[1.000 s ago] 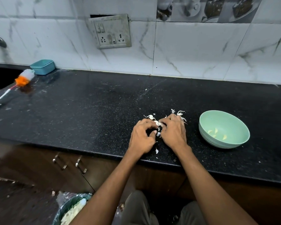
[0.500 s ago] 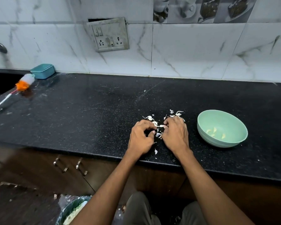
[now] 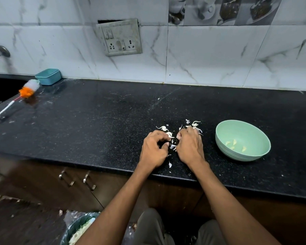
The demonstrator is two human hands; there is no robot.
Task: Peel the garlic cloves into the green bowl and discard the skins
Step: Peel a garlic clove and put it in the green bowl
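On the black counter [image 3: 95, 129] my left hand [image 3: 154, 150] and my right hand [image 3: 190, 147] sit close together, fingers curled, fingertips a small gap apart. The left one pinches a small white garlic clove [image 3: 167, 144] at its thumb tip. The right one's fingertips pinch at the garlic skin [image 3: 173, 147] lying between the hands; its grip is partly hidden. More loose skins [image 3: 195, 123] lie just beyond the knuckles. The green bowl [image 3: 237, 156] stands to the right of my right hand and holds several peeled cloves [image 3: 234, 145].
A teal box [image 3: 49, 76] and an orange-and-white brush [image 3: 16, 99] lie at the far left by the dark sink [image 3: 0, 89]. A lined bin [image 3: 78, 228] stands on the floor below the counter's front edge. A tiled wall with a socket plate [image 3: 120, 38] backs the counter.
My two hands, joined at the fingertips before, have drawn slightly apart. The bowl and loose skins have not moved.
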